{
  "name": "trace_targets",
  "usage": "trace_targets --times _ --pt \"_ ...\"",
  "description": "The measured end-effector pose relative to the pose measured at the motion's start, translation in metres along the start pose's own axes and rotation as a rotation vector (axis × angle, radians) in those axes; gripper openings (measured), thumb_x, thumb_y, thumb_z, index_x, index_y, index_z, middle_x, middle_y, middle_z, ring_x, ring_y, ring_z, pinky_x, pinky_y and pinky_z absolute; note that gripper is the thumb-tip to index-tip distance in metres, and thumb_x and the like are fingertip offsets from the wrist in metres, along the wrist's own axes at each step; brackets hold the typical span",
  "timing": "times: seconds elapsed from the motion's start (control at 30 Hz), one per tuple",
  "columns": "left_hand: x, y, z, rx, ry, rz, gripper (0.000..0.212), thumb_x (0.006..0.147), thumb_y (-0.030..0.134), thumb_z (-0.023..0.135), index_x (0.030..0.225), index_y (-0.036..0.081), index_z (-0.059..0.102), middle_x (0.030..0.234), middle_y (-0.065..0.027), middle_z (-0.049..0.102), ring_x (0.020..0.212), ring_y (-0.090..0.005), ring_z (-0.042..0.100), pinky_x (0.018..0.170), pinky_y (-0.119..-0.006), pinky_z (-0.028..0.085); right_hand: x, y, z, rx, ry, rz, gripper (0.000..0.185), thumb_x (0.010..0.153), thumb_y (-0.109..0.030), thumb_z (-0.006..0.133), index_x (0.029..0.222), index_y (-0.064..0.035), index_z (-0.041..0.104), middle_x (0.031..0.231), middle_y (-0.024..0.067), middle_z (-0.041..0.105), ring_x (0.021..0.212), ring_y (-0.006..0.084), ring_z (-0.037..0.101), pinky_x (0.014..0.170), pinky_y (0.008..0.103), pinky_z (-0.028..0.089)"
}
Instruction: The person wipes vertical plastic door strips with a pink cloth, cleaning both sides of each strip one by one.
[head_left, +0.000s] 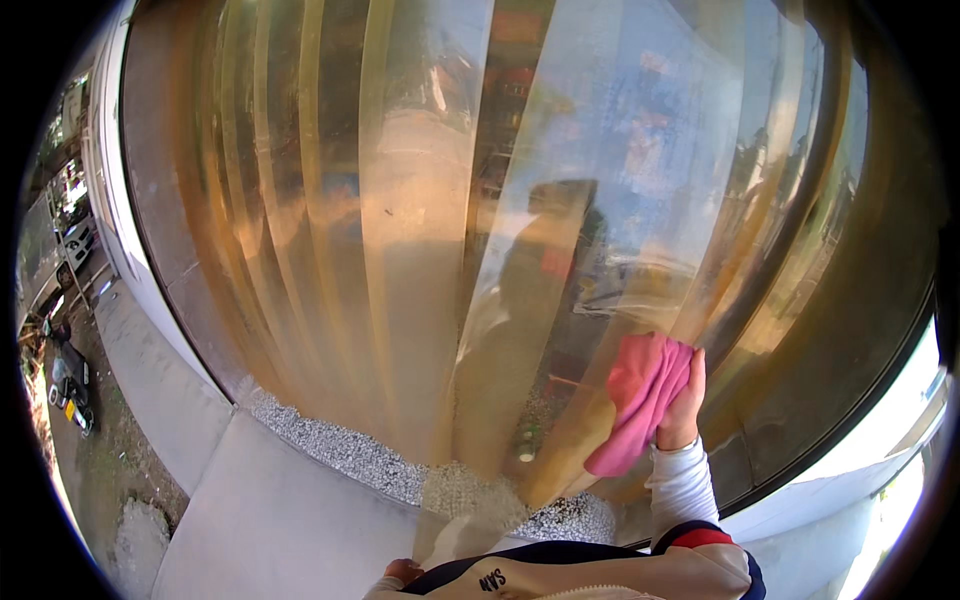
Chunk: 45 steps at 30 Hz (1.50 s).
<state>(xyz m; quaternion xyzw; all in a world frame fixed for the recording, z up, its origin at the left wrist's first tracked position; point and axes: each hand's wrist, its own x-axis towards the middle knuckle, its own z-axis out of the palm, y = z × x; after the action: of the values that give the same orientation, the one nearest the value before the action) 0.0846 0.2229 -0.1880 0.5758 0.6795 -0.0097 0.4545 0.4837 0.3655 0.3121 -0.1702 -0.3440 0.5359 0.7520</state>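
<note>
A curtain of clear, yellowish plastic strips (420, 247) hangs before me, showing reflections of the surroundings. At the lower right, my right hand (684, 401) holds a pink cloth (646, 397) against one of the strips, its thumb up along the cloth's edge. Low in the picture, my left hand (405, 570) is partly hidden by my clothing, near the lower end of a strip (450, 536); whether its fingers grip that strip's edge I cannot tell.
A band of speckled gravel-like flooring (352, 454) runs under the strips, beside a pale concrete slab (262, 510). Dark door frame panels flank the curtain. Outside at the far left, a motor scooter (71, 375) and a parked vehicle (77, 244) stand.
</note>
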Motion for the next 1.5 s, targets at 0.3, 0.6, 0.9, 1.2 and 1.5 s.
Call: trace_targets --times 0.3,0.6,0.9,1.2,1.5 --pt "0.024 0.029 -0.095 0.936 -0.417 0.643 0.024 0.077 0.017 0.049 0.100 0.018 0.057 0.096 -0.0087 0.057 0.096 -0.0270 0.054 0.079 -0.037 0.047 -0.029 0.024 -0.002 -0.539 -0.029 -0.290 0.062 0.085 -0.046 0.043 0.122 0.0022 0.035 0.120 0.0131 0.043 0.113 0.0240 0.041 0.095 0.0356 0.033" --pt "0.058 -0.034 -0.228 0.064 0.002 0.086 0.033 0.068 0.035 0.060 0.089 0.009 0.063 0.091 -0.0104 0.062 0.088 -0.0261 0.057 0.077 -0.036 0.045 -0.016 0.134 0.098 -1.913 -0.162 -0.907 0.059 0.072 -0.019 0.065 0.122 -0.0027 0.038 0.123 0.0175 0.037 0.112 0.0314 0.037 0.096 0.0409 0.029" --pt "0.063 -0.050 -0.307 -0.199 -0.120 0.002 0.033 0.067 0.034 0.062 0.085 0.006 0.062 0.085 -0.0116 0.062 0.084 -0.0258 0.057 0.075 -0.034 0.044 -0.010 0.260 0.153 -1.791 -0.387 -0.503 0.073 0.057 -0.010 0.073 0.122 -0.0032 0.041 0.123 0.0266 0.034 0.113 0.0392 0.037 0.093 0.0406 0.033" --pt "0.135 0.097 -0.504 -0.710 0.462 0.631 0.047 0.069 0.015 0.066 0.110 -0.001 0.048 0.103 -0.0139 0.055 0.089 -0.0228 0.056 0.079 -0.030 0.045 0.064 0.331 0.180 -1.702 -0.479 -0.656 0.069 0.060 -0.010 0.071 0.123 -0.0042 0.042 0.122 0.0261 0.037 0.112 0.0382 0.039 0.093 0.0409 0.033" --pt "0.172 0.207 -0.594 -0.802 0.052 0.705 0.039 0.068 0.005 0.065 0.106 0.003 0.053 0.092 -0.0083 0.060 0.088 -0.0171 0.057 0.080 -0.028 0.043 0.127 0.373 0.193 -1.684 -0.561 -0.751 0.067 0.060 -0.012 0.071 0.121 -0.0031 0.043 0.118 0.0230 0.041 0.108 0.0375 0.042 0.091 0.0416 0.033"
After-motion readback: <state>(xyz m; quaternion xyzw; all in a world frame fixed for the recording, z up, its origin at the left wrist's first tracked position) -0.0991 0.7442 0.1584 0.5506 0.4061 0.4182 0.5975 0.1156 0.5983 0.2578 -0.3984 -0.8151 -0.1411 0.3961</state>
